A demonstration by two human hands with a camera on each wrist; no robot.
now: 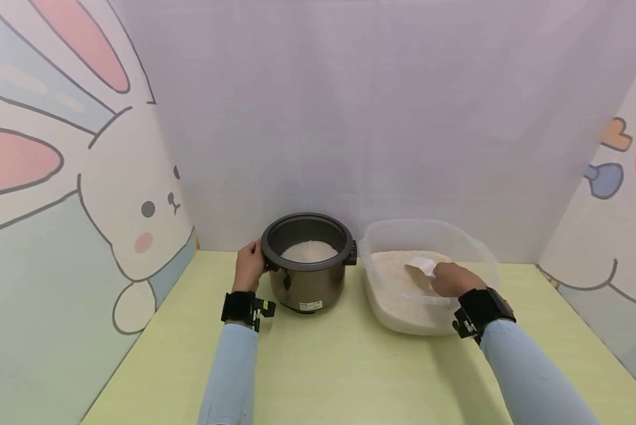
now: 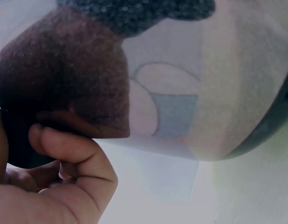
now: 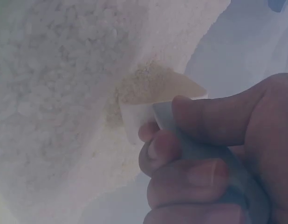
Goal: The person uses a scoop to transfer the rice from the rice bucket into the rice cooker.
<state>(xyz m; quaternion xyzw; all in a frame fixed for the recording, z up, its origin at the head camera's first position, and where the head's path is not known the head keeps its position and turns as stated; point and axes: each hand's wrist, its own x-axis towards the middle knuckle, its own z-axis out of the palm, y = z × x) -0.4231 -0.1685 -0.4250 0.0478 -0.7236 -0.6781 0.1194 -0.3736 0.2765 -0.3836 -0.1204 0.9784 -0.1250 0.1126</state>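
While your pale blue sleeves (image 1: 229, 372) reach forward over the yellow-green table (image 1: 350, 378), each of your wrists wears a black band (image 1: 237, 307). Your right hand (image 1: 453, 280) grasps the white scoop (image 1: 422, 265), thumb along the top and fingers curled round its grip (image 3: 200, 151). The scoop is just beyond those fingers, inside the tub (image 1: 403, 321), its mouth against the rice (image 1: 394, 274). Its long axis runs from your right palm across toward your left-hand side and slightly away from you, so the mouth faces roughly the cooker (image 1: 323, 286). Rice lies in its bowl too. The clear tub spreads under and around your right hand, its far wall rising beyond your knuckles.

Your left hand (image 1: 249, 267) grasps the black handle (image 2: 27, 149) on the cooker's near-left side, fingers bent and pinching. The cooker stands upright just inward of that hand, lidless, with a mound of white rice in its dark pot (image 1: 283, 233). A label (image 1: 311, 306) sits low on its front, and a second handle points toward the tub.

Beyond both hands hangs a pale lilac cloth (image 1: 350, 118). Outward of your left hand is a panel with a painted rabbit (image 1: 121, 195); outward of your right, another cartoon panel (image 1: 605, 248).
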